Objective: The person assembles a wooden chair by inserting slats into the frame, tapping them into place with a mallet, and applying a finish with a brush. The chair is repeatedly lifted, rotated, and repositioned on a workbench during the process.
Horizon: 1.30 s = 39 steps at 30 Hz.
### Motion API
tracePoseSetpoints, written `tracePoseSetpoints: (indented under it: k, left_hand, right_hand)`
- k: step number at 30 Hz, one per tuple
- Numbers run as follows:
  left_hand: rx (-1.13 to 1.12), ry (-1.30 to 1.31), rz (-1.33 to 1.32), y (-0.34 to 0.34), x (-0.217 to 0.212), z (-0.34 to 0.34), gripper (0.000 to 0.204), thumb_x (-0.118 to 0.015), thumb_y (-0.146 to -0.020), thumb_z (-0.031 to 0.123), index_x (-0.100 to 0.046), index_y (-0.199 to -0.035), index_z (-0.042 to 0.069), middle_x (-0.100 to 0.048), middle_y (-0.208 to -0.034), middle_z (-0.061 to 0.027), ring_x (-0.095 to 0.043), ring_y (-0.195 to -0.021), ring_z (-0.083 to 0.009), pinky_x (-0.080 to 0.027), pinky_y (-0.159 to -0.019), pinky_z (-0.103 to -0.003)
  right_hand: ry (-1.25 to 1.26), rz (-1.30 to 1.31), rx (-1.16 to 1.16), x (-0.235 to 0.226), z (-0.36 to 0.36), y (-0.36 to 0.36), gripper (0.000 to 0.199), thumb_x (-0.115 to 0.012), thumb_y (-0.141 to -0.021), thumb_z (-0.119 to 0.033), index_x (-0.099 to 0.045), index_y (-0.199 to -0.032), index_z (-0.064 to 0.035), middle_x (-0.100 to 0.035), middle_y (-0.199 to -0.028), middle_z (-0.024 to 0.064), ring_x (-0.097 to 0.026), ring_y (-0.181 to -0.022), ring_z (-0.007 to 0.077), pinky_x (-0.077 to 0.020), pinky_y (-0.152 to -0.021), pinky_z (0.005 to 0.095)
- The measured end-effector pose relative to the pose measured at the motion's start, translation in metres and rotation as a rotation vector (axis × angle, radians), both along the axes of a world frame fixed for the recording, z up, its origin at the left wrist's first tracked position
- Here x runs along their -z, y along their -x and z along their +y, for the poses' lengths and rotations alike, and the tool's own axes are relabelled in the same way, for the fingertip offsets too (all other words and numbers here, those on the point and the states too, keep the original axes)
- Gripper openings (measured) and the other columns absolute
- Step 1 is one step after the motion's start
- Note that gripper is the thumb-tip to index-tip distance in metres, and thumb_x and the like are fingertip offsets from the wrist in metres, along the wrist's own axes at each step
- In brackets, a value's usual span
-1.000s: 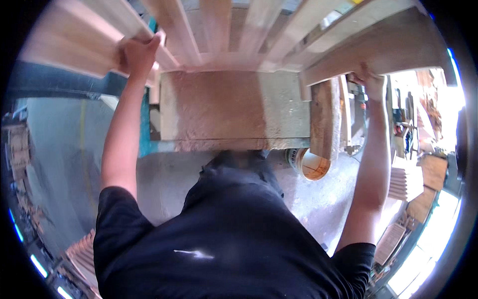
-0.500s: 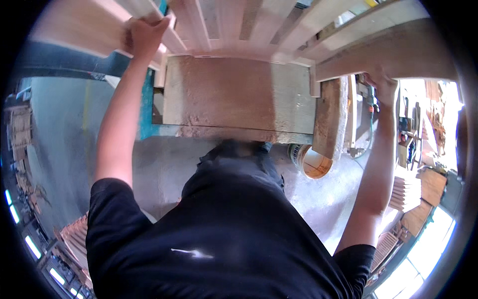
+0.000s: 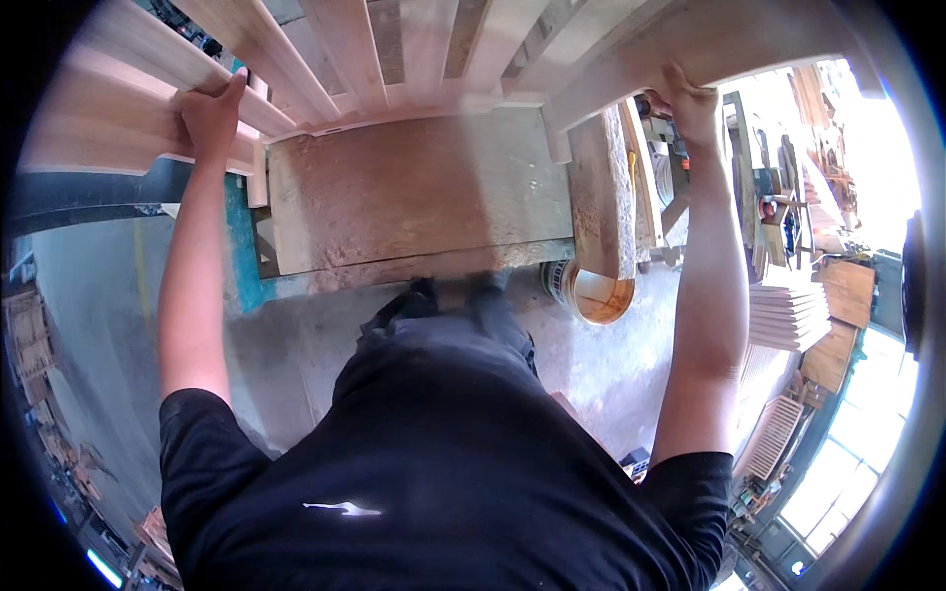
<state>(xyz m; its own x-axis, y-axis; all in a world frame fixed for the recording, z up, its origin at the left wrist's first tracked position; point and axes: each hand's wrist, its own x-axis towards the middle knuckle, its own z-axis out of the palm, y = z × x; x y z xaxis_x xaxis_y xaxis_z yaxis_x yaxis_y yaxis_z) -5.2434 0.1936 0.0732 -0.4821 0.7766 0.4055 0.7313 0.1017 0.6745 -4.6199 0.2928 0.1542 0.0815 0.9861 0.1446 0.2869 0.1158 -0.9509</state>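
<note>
Slatted wooden frame (image 3: pixel 350 59) lay along the far edge of the workbench (image 3: pixel 414 197), slats running away from it; whether frame rested on bench could not be told. Left hand (image 3: pixel 212 110), beyond the bench's far left corner: fingers clamped on the frame's left side board (image 3: pixel 108 123), tips hidden. Right hand (image 3: pixel 687 103), beyond the far right corner: fingers clamped on the right side board (image 3: pixel 749 44). Bucket (image 3: pixel 591 297) stood by the bench's near right corner; stacked boards (image 3: pixel 788 317) well to its right.

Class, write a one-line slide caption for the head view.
Left hand and right hand hold opposite sides of a slatted wooden frame at a workbench, a bucket nearby.
</note>
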Motion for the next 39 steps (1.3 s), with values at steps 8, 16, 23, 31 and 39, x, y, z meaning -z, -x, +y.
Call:
tracePoseSetpoints:
  k: [8,16,23,31,39]
  left_hand:
    - [-0.096,0.076,0.032,-0.01,-0.008,0.005,0.047,-0.083,-0.08,0.032,-0.07,-0.085,-0.013,-0.074,-0.086,-0.0213,-0.073,-0.08,-0.0275,-0.053,-0.075,-0.038]
    - [-0.046,-0.06,0.06,0.001,0.001,0.001,0.045,-0.081,-0.081,0.03,-0.071,-0.087,-0.014,-0.074,-0.082,-0.0186,-0.072,-0.081,-0.0246,-0.053,-0.078,-0.037]
    - [-0.028,0.032,0.14,0.005,-0.004,-0.008,0.051,-0.078,-0.082,0.048,-0.071,-0.077,-0.003,-0.071,-0.07,-0.0121,-0.066,-0.067,-0.0227,-0.048,-0.066,-0.041]
    - [0.194,-0.013,-0.048,-0.001,-0.006,-0.012,0.059,-0.079,-0.081,0.055,-0.072,-0.085,-0.004,-0.069,-0.076,-0.0127,-0.065,-0.073,-0.0199,-0.051,-0.071,-0.041]
    - [0.173,0.152,-0.012,-0.007,-0.038,-0.022,0.056,-0.082,-0.08,0.046,-0.073,-0.104,-0.003,-0.074,-0.091,-0.016,-0.068,-0.085,-0.0216,-0.052,-0.081,-0.036]
  right_hand:
    - [-0.039,-0.003,-0.008,0.006,0.003,-0.005,0.028,-0.07,-0.093,-0.019,-0.066,-0.105,0.0058,-0.069,-0.087,0.01,-0.068,-0.069,0.0135,-0.0581,-0.055,0.0235]
    - [-0.099,-0.117,0.012,0.013,0.012,-0.006,0.039,-0.072,-0.091,-0.03,-0.07,-0.104,0.0067,-0.071,-0.082,0.0093,-0.07,-0.067,0.0146,-0.0576,-0.057,0.026]
    - [0.086,-0.095,0.008,0.005,0.01,-0.011,0.04,-0.07,-0.096,-0.022,-0.066,-0.123,0.0077,-0.072,-0.109,0.0146,-0.072,-0.085,0.0175,-0.0629,-0.069,0.0274]
    - [0.062,-0.141,-0.014,0.024,0.027,-0.047,0.057,-0.074,-0.093,-0.034,-0.06,-0.131,0.0066,-0.066,-0.125,0.0187,-0.073,-0.088,0.025,-0.064,-0.075,0.0323]
    - [0.135,-0.091,-0.002,0.024,0.033,-0.058,0.057,-0.074,-0.093,-0.032,-0.058,-0.132,0.0071,-0.067,-0.12,0.0188,-0.074,-0.086,0.0259,-0.064,-0.069,0.0286]
